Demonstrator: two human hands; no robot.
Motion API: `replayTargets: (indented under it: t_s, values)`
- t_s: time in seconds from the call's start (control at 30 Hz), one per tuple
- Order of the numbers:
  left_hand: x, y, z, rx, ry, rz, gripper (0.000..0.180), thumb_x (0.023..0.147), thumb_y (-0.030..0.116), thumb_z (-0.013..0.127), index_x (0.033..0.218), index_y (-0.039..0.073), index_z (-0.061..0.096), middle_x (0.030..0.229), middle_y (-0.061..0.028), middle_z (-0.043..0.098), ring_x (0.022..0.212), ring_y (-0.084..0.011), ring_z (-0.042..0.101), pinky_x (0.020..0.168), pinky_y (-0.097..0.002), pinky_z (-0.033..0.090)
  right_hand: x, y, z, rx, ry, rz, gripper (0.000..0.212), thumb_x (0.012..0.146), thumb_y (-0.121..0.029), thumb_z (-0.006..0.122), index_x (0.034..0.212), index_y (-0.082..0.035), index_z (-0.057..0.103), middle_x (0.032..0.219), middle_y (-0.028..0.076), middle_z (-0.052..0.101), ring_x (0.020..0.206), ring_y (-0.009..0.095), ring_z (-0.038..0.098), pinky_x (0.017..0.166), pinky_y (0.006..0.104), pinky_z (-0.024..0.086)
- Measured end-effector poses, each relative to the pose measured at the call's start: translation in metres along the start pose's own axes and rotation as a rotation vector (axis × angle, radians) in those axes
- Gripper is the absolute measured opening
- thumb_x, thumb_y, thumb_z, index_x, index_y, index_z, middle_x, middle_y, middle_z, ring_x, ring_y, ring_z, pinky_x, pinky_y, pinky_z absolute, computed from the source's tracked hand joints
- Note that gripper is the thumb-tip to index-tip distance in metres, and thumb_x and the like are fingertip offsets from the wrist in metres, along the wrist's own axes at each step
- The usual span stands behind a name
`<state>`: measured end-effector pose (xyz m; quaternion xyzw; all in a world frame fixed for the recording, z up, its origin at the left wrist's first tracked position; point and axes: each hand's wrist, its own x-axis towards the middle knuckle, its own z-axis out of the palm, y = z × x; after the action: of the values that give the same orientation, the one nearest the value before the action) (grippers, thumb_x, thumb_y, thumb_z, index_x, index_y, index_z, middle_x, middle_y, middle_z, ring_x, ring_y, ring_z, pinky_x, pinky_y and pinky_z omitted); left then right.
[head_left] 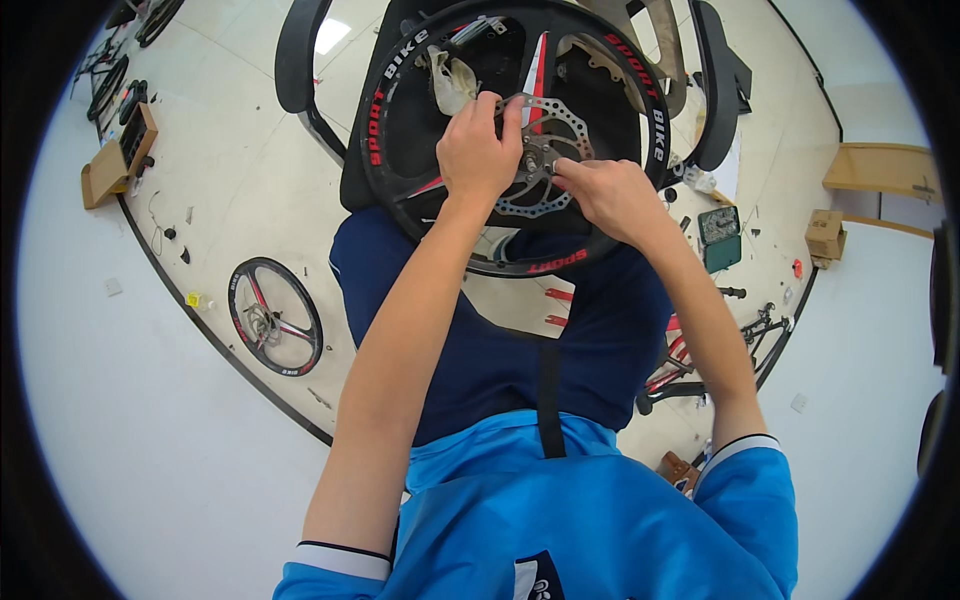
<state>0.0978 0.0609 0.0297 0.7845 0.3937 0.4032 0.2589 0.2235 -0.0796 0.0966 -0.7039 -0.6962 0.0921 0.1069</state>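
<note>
A black bicycle wheel (655,110) with red and white spokes lies on the seat of a chair (718,90) in front of me. A silver brake disc (570,120) with holes around its edge rests over the wheel's hub (531,158). On the disc's upper left edge, my left hand (480,148) is closed, thumb and fingers pinching it. My right hand (610,195) has its fingertips pressed together at the right side of the hub; whatever they hold is too small to make out. Beside my left hand, a clear plastic bag (452,82) lies inside the wheel.
Another spoked wheel (313,330) is on the floor at left. At right are an opened green case (722,254) with small parts, a red and black bicycle frame (680,360) and a cardboard box (826,235). An open carton (105,175) stands far left.
</note>
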Motion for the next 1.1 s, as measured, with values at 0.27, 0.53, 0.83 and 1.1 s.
replayTargets:
  t_s: [0.27, 0.53, 0.83, 1.1]
  values:
    - [-0.001, 0.001, 0.001, 0.0, 0.051, 0.026, 0.026, 0.094, 0.033, 0.067, 0.088, 0.008, 0.062, 0.076, -0.0098, 0.066, 0.071, -0.0344, 0.066, 0.059, -0.0455, 0.051, -0.008, -0.011, 0.017, 0.133, 0.142, 0.123, 0.019, 0.098, -0.024, 0.062, 0.094, -0.005, 0.061, 0.075, 0.017, 0.065, 0.072, 0.039, 0.065, 0.06, 0.0474, 0.049]
    - [-0.002, -0.001, 0.002, -0.019, 0.083, 0.046, 0.024, 0.091, 0.031, 0.071, 0.086, 0.008, 0.063, 0.075, -0.0098, 0.067, 0.069, -0.0335, 0.067, 0.058, -0.0439, 0.051, -0.014, -0.03, 0.036, 0.159, 0.299, 0.251, 0.019, 0.095, -0.024, 0.066, 0.092, -0.006, 0.064, 0.072, 0.015, 0.065, 0.069, 0.038, 0.065, 0.058, 0.046, 0.05]
    - [-0.002, -0.001, -0.002, -0.039, 0.033, 0.038, 0.025, 0.093, 0.032, 0.068, 0.088, 0.008, 0.063, 0.077, -0.0118, 0.068, 0.071, -0.0351, 0.067, 0.06, -0.0445, 0.051, -0.009, -0.017, -0.015, 0.215, 0.244, 0.096, 0.017, 0.095, -0.024, 0.066, 0.09, -0.008, 0.065, 0.074, 0.013, 0.065, 0.071, 0.035, 0.065, 0.06, 0.0442, 0.05]
    - [-0.002, -0.001, 0.0, -0.099, 0.025, 0.028, 0.028, 0.095, 0.034, 0.067, 0.091, 0.006, 0.065, 0.077, -0.0151, 0.068, 0.07, -0.0362, 0.067, 0.06, -0.0429, 0.05, 0.012, 0.007, -0.009, 0.038, 0.08, -0.04, 0.021, 0.098, -0.029, 0.061, 0.09, -0.009, 0.063, 0.074, 0.013, 0.067, 0.072, 0.034, 0.066, 0.06, 0.0455, 0.051]
